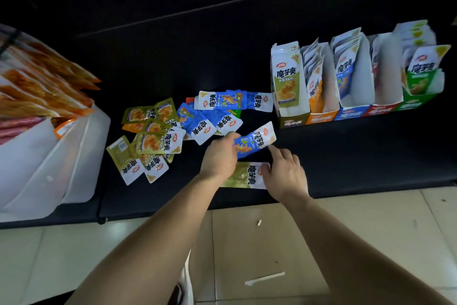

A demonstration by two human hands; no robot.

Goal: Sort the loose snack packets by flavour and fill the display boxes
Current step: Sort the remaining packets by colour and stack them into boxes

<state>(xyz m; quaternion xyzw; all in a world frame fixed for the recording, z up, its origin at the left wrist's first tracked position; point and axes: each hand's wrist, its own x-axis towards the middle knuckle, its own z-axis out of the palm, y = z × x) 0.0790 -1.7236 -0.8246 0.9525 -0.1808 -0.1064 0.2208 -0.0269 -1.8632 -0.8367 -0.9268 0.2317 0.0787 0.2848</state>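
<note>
My left hand [220, 153] holds a blue snack packet [256, 140] just above the black table, gripped at its lower end. My right hand [285, 172] is beside it with fingers spread, its thumb resting on an olive-green packet [244, 175] lying flat near the table's front edge. A loose heap of olive packets [150, 136] lies to the left, and blue packets [217, 114] lie behind my hands. At the right stand the display boxes in a row: olive [291, 92], orange [319, 97], blue [351, 87], red [383, 92], green [420, 82].
A white plastic tub [49, 156] full of orange and red packets fills the left side of the table. The table's front edge [197, 208] runs just under my wrists. Below it is a tiled floor with scraps of white paper [264, 278].
</note>
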